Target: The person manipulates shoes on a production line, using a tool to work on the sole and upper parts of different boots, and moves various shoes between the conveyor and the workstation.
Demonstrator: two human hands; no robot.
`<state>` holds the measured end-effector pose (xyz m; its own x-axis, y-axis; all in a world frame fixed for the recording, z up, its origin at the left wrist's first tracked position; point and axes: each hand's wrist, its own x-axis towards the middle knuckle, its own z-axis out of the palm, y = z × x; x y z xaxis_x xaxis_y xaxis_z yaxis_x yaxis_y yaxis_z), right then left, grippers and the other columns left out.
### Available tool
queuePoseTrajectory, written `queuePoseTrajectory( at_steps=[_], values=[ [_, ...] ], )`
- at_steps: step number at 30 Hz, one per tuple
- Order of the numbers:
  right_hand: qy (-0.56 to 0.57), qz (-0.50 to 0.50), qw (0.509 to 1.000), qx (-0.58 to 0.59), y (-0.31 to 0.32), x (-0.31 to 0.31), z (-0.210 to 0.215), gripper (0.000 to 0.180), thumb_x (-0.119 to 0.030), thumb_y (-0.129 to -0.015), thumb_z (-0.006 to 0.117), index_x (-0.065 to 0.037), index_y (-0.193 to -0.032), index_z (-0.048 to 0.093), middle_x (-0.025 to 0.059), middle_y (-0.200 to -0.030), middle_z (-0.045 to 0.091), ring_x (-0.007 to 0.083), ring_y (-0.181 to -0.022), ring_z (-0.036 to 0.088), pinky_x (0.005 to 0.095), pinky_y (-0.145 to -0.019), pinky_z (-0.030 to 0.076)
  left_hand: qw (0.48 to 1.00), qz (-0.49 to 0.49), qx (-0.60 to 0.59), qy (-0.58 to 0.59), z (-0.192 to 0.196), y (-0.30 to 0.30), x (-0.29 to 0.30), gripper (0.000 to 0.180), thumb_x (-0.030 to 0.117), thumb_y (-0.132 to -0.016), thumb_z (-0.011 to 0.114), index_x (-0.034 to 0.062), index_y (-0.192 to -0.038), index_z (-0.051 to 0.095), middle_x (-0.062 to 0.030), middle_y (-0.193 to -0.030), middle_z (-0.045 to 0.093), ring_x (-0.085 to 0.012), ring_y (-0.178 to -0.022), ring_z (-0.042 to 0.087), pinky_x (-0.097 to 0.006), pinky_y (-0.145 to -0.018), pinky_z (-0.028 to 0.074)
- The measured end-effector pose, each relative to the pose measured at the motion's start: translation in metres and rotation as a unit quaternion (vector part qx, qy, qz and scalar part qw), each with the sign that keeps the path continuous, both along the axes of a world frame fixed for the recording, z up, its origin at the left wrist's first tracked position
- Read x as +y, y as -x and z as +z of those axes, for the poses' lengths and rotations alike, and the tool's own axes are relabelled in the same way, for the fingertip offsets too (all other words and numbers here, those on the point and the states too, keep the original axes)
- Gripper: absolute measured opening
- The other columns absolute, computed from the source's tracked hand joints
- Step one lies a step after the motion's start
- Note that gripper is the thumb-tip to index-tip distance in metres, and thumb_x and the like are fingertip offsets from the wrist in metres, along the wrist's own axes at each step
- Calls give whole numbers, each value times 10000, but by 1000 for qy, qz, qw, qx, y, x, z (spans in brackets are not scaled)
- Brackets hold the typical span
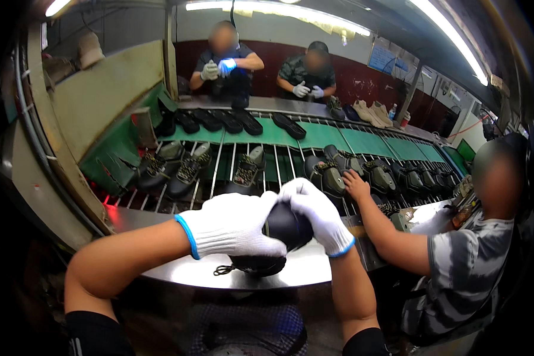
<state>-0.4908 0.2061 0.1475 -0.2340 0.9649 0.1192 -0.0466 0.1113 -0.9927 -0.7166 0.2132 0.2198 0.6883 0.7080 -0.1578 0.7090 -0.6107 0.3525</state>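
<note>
A black shoe (292,228) is held between my two hands above the metal worktop at the front. White knit gloves with blue cuffs cover both hands. My left hand (234,225) wraps round the shoe's left side, its thumb lying low across it. From the upper right, my right hand (320,213) curls its fingers over the shoe's top edge. A thin lace loop (224,270) sticks out at the lower left. The gloves hide much of the shoe.
Beyond the worktop (302,270) runs a rod conveyor carrying several lace-up shoes (246,166). Black soles (206,120) lie on a green belt (261,135) behind. At right, a co-worker's bare hand (356,185) touches shoes; two gloved people (222,65) stand across.
</note>
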Motion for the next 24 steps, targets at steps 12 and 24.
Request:
queuePoseTrajectory(
  at_steps=[12, 24],
  values=[
    [-149, 33, 957, 246, 59, 49, -70, 311, -271, -1168, 473, -29, -1294, 623, 95, -1370, 617, 197, -1310, 556, 357, -1195, 390, 986, 161, -52, -8, -24, 38, 22, 1006, 663, -767, 843, 104, -1524, 486, -244, -1227, 743, -418, -1107, 753, -464, -986, 589],
    [-192, -96, 958, -189, 26, 28, -61, 403, -214, -1018, 648, -27, -1375, 655, 171, -1371, 675, 322, -1325, 612, 434, -1158, 462, 955, 275, -111, -23, -62, 97, 16, 1016, 709, -790, 819, 63, -1501, 489, -257, -1254, 723, -433, -1142, 733, -478, -1016, 570]
  ],
)
